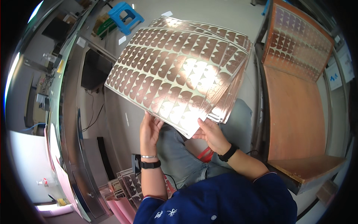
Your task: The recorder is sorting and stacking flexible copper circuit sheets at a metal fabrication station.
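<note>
A fanned stack of thin copper-patterned sheets point(156, 56) is held up in front of me, tilted, with rows of rounded copper shapes on a pale ground. Light glares off its middle and near corner. My left hand point(150, 128) supports the near edge from below, its fingers partly hidden under the sheets. At the near right corner my right hand point(212, 134) is closed on the stack, thumb on top and fingers beneath. The layers are unevenly aligned, several sticking out along the right and far sides.
On my right stands an orange-brown wooden board rack point(294, 112) with a copper-patterned panel point(298, 41) leaning at its far end. A metal-edged workbench point(71, 149) runs along my left. More patterned sheets point(130, 186) lie low beside my left forearm. A blue stool point(125, 16) stands on the far floor.
</note>
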Available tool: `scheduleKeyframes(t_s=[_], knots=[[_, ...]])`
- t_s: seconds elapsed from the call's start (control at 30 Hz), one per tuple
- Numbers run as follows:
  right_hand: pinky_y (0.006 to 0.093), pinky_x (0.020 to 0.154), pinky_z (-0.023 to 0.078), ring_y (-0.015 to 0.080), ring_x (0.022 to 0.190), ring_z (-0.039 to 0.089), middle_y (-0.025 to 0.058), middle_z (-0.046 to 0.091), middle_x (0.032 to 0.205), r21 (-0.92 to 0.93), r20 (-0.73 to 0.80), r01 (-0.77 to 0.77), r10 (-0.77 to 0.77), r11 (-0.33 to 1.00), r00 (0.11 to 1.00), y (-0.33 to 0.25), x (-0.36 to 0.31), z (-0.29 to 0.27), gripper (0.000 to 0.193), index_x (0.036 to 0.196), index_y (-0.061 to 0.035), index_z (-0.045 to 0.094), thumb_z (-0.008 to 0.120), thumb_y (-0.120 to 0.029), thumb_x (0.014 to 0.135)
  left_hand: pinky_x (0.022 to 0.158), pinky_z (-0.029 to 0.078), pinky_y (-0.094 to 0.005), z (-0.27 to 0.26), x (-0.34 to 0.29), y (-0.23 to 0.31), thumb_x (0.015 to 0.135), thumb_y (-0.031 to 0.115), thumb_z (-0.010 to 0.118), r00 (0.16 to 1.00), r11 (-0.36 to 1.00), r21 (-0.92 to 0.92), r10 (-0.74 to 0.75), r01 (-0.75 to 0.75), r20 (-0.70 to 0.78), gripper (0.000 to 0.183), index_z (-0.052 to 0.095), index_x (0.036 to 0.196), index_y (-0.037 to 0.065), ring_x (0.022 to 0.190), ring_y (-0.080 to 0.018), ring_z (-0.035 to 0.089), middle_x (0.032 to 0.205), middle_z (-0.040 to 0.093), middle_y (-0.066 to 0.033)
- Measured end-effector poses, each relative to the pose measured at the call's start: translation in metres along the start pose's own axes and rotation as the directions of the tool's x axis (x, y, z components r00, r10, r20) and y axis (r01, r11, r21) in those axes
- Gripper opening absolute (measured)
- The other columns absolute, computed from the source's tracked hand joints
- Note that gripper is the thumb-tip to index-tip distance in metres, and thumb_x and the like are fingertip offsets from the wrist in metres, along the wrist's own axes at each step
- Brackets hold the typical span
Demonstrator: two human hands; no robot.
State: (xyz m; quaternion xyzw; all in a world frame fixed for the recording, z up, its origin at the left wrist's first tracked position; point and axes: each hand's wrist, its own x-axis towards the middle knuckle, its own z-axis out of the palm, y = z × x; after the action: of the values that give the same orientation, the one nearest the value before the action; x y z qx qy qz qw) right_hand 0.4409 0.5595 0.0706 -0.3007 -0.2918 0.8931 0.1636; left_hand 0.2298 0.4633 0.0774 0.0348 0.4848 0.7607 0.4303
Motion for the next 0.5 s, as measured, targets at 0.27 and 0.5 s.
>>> scheduleKeyframes(t_s=[0.27, 0.5], knots=[[0.0277, 0.072, 0.053, 0.0146, 0.097, 0.057, 0.0086, 0.052, 0.116, -0.105, -0.012, 0.002, -0.004, 0.994, 1.000, 0.018, 0.008, 0.002, 0.038, 0.121, 0.0023, 0.045, 0.056, -0.018, 0.091, 0.087, 0.053, -0.0409, -0.022, 0.018, -0.005, 0.095, 0.006, 0.039, 0.994, 0.985, -0.132, 0.109, -0.112, -0.033, 0.029, 0.042, 0.124, 0.002, 0.106, -0.0242, 0.057, 0.117, 0.056, -0.0140], [0.0293, 0.085, 0.044, 0.0158, 0.100, 0.053, 0.0074, 0.055, 0.113, 0.087, -0.339, 0.169, -0.130, 0.982, 0.932, 0.012, -0.031, -0.028, 0.033, 0.120, 0.0012, 0.047, 0.056, -0.012, 0.090, 0.088, 0.050, -0.0433, -0.019, -0.079, -0.039, 0.093, 0.010, 0.049, 0.989, 0.977, -0.161, -0.129, 0.138, 0.067, 0.043, 0.033, 0.133, 0.006, 0.109, -0.0251, 0.055, 0.125, 0.050, -0.0139]])
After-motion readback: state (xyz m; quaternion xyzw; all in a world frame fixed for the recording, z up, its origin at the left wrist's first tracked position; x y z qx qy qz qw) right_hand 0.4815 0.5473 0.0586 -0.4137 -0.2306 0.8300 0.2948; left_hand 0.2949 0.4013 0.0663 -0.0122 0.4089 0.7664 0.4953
